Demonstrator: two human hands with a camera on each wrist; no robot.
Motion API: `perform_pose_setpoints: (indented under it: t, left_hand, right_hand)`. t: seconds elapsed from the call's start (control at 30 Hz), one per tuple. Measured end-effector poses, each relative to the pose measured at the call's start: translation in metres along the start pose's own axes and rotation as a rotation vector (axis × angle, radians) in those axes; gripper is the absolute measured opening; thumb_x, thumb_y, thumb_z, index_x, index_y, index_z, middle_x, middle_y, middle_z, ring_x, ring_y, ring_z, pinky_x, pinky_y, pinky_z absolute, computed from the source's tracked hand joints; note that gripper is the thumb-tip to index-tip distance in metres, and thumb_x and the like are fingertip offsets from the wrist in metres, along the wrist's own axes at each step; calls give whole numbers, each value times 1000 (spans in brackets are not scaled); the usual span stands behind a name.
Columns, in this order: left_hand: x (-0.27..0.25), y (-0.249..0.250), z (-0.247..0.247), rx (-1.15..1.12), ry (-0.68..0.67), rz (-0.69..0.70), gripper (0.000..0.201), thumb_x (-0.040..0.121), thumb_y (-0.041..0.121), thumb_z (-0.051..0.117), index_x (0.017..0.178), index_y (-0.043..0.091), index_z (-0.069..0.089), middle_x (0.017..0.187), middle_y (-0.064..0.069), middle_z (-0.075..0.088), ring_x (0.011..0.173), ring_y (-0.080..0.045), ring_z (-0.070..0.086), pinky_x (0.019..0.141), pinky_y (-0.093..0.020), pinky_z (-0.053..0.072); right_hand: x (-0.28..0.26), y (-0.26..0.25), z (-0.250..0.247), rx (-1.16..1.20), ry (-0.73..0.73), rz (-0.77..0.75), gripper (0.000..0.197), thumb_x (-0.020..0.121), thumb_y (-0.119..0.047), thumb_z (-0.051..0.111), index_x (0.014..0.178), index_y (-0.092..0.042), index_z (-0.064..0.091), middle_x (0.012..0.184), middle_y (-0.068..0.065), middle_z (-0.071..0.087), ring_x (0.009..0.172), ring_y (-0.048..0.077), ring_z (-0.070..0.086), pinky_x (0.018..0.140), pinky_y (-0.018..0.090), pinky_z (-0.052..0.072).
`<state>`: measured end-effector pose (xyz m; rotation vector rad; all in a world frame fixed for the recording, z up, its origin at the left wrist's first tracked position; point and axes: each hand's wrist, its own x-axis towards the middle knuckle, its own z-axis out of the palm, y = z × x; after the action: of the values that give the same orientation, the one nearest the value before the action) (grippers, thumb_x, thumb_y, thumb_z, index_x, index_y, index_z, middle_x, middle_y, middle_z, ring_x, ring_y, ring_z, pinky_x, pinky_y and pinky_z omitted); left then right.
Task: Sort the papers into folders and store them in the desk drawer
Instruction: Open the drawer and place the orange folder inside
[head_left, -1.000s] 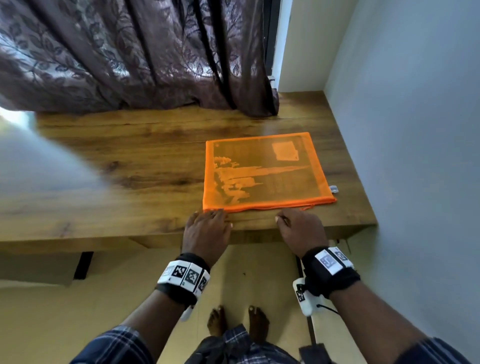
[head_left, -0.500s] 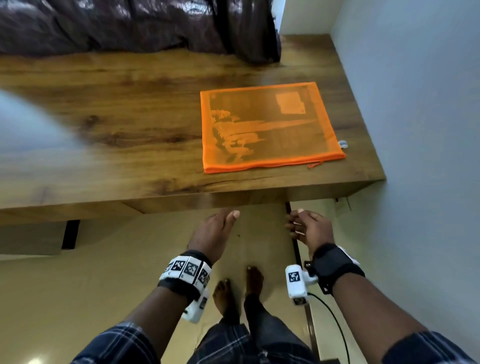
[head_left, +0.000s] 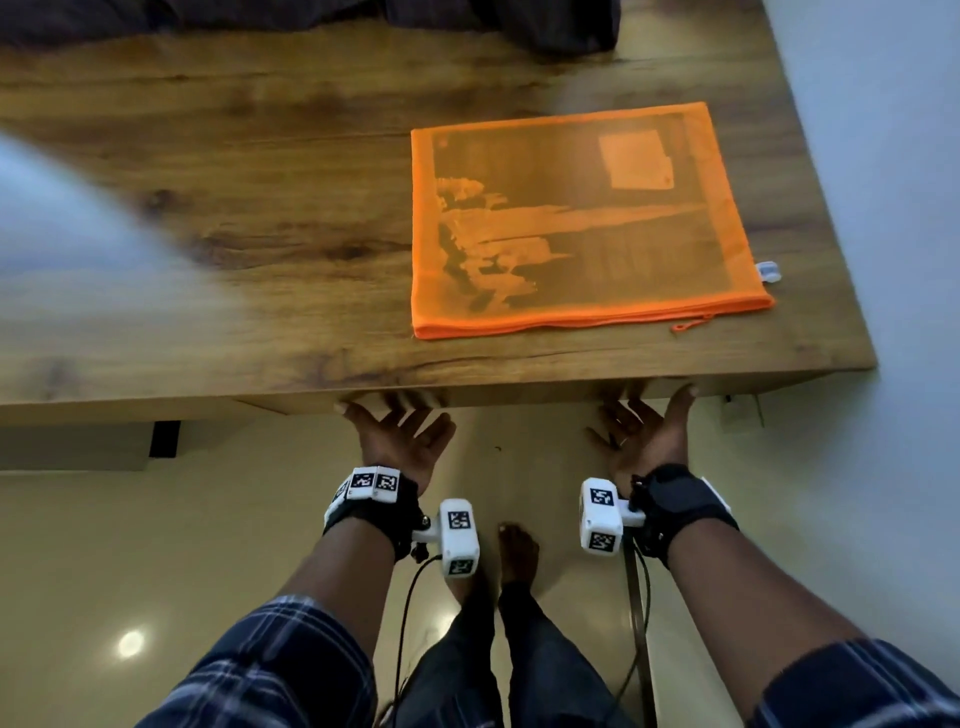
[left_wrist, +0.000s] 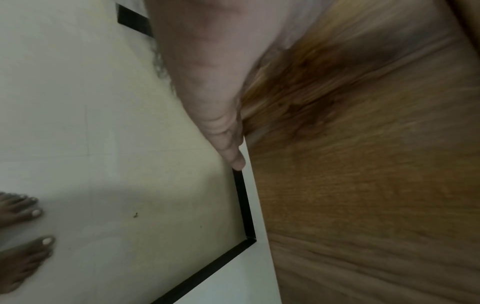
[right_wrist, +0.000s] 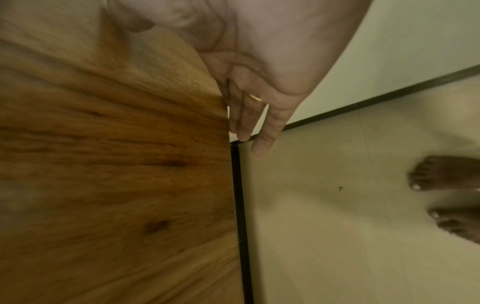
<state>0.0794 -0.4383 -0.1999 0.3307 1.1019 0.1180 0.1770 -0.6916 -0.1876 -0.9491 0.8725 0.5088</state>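
An orange mesh zip folder (head_left: 576, 218) with papers showing through it lies flat on the right part of the wooden desk (head_left: 208, 234). Below its front edge runs the wooden drawer front (head_left: 519, 397). My left hand (head_left: 397, 423) is palm up under that front, fingers straight and tips hidden beneath the wood. My right hand (head_left: 641, 423) does the same further right, thumb up at the edge. In the left wrist view the fingers (left_wrist: 228, 144) lie along the wood panel (left_wrist: 363, 185). In the right wrist view the fingers (right_wrist: 249, 115), one with a ring, lie beside the panel (right_wrist: 103, 164).
A dark curtain (head_left: 519, 21) hangs along the desk's far edge. A pale wall (head_left: 883, 156) closes the right side. My bare feet (head_left: 514, 551) stand on the cream floor below the desk. A black frame leg (head_left: 165, 439) shows at the left.
Both hands have left the folder's near edge on the desk, dropped below the desktop, turned palm up and reached under the front edge. The folder has not moved.
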Motion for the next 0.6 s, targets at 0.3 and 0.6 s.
perform_pose_setpoints:
  t: [0.3,0.6]
  left_hand:
    - [12,-22,7,-71,-41,29,95,69,95,22,125,28,58,137,-8,58,124,-29,57,105,-60,37]
    - [-9,-34,-27,-90,-41,3,82,66,98,20,82,26,56,116,-4,63,122,-29,58,92,-49,45]
  right_hand:
    - [11,11,3,242,-77,21,84,74,-84,50,128,-20,58,133,6,60,121,23,60,106,56,39]
    - [-13,26,-25,243,-23,38,101,70,-88,49,142,-17,49,128,8,59,118,25,57,108,57,36]
